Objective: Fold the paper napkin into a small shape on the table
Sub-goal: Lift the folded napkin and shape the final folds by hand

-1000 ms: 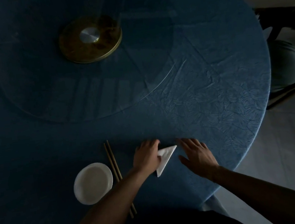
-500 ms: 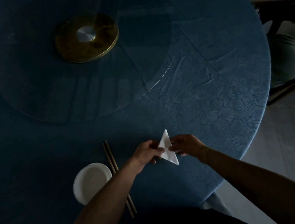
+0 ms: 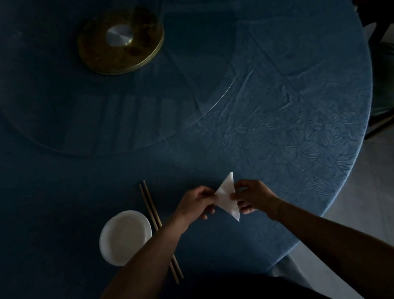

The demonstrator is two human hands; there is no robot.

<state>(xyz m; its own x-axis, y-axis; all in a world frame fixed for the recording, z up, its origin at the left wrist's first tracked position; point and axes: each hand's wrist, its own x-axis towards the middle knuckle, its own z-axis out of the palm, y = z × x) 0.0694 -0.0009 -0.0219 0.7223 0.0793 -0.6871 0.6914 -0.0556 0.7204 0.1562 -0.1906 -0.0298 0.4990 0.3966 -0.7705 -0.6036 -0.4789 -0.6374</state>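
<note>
A white paper napkin (image 3: 227, 196), folded into a small triangle, is held just above the blue tablecloth (image 3: 276, 140) near the table's front edge. One point aims away from me, another toward me. My left hand (image 3: 196, 204) pinches the napkin's left corner. On the other side, my right hand (image 3: 252, 198) pinches its right edge. Both forearms reach in from the bottom of the head view.
A pair of wooden chopsticks (image 3: 159, 229) lies left of my left hand, beside a small white dish (image 3: 125, 237). A glass turntable with a brass hub (image 3: 121, 41) fills the table's middle. The table's rim curves close on the right, with a chair (image 3: 393, 72) beyond.
A second ago the napkin lay flat under my left hand with my right hand open beside it. Both hands have since picked it up and turned it so a point faces away.
</note>
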